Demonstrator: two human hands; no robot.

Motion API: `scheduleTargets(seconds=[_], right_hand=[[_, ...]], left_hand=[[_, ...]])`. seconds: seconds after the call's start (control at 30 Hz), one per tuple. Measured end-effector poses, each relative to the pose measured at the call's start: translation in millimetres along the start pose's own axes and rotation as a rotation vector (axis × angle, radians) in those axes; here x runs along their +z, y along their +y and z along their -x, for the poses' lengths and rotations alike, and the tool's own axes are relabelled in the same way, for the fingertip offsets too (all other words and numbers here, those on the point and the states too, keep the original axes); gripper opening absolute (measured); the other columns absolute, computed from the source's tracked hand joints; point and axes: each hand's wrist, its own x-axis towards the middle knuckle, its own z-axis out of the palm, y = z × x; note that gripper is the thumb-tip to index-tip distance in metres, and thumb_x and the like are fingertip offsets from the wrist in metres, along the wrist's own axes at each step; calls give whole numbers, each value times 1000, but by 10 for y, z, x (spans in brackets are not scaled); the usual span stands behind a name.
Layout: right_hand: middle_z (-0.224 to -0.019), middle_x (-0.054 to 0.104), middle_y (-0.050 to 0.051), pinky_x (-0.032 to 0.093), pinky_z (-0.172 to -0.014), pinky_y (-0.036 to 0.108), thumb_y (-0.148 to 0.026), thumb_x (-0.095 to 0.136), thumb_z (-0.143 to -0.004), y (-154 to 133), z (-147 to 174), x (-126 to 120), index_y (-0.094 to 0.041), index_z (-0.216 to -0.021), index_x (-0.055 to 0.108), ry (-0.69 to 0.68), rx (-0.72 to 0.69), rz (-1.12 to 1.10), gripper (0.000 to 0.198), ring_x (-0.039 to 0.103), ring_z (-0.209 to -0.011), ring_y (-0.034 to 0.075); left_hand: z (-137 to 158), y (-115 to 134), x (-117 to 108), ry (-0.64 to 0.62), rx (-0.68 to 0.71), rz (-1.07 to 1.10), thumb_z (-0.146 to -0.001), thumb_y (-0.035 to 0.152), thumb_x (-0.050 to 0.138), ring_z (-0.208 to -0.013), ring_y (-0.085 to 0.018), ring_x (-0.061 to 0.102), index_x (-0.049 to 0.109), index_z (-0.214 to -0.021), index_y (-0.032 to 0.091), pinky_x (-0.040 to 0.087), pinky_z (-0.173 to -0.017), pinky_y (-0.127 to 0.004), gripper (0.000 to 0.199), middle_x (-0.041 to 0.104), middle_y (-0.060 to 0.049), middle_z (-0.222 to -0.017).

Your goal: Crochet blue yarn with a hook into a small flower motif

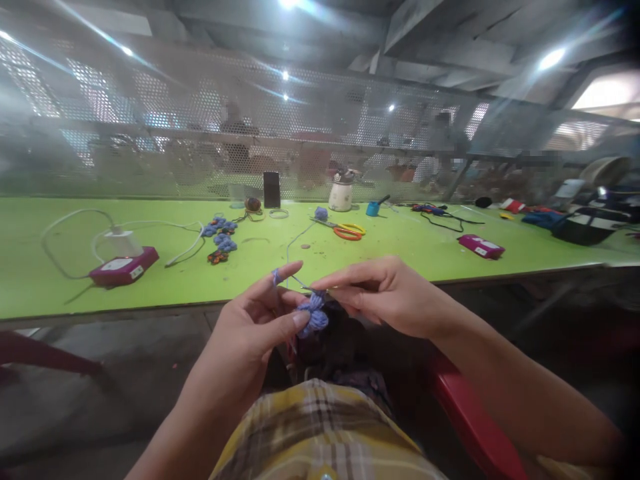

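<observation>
My left hand [260, 320] pinches a small blue-violet crocheted flower [315, 319] between thumb and fingers, just in front of the table edge. Yarn of the same colour is wrapped around its raised index finger. That strand [289, 247] runs back over the table to a small ball of yarn [321, 213]. My right hand [380, 293] is closed around a thin metal crochet hook [309, 288], whose tip meets the yarn at the top of the flower. Its handle is hidden by my fingers.
Orange-and-yellow scissors [347, 231] lie on the green table [260, 267]. Crocheted flowers [220, 233] and a power strip with a white charger [125, 263] are left. A phone [271, 190], a pale jug [341, 193] and a blue pot [373, 208] stand behind; a magenta box [481, 246] lies right.
</observation>
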Motion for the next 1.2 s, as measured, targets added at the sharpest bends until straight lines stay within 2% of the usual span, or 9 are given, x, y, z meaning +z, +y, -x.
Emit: scheduleTargets(seconds=[0.2, 0.43, 0.93, 1.13, 1.2], right_hand=[[-53, 56, -5, 29, -37, 15, -18, 64, -83, 16, -125, -78, -13, -110, 75, -136, 181, -190, 29, 41, -38, 3], [-53, 60, -4, 29, -35, 13, -16, 64, -82, 16, -199, -117, -10, -112, 73, -212, 319, -311, 32, 40, -36, 1], [-55, 60, -2, 27, -34, 14, -18, 66, -82, 74, -163, -36, -10, -113, 72, -141, 328, -414, 33, 42, -36, 2], [-55, 58, -3, 26, -35, 15, -21, 65, -84, 91, -147, 12, -11, -120, 68, -113, 328, -460, 38, 40, -37, 3], [-55, 57, -3, 25, -35, 15, -20, 64, -84, 96, -141, 36, -11, -120, 68, -102, 324, -475, 38, 40, -37, 3]], left_hand=[[-41, -40, -31, 22, 50, -17, -56, 4, 85, -71, -13, 64, 74, -112, 19, 51, -68, -22, 59, 72, -1, -71], [-49, -47, -59, 18, 37, -53, -58, 7, 85, -71, -11, 63, 73, -113, 21, 51, -67, -18, 57, 70, 1, -72], [-42, -70, -42, 48, 50, -89, -54, 9, 87, -65, -12, 62, 76, -106, 22, 52, -60, -19, 54, 68, 2, -69], [-39, -90, -33, 16, 30, -96, -57, 12, 86, -54, -11, 60, 79, -89, 18, 47, -48, -18, 33, 67, 0, -63], [-34, -94, -35, 25, 32, -100, -58, 11, 85, -54, -11, 60, 79, -88, 18, 48, -48, -18, 32, 67, 0, -63]])
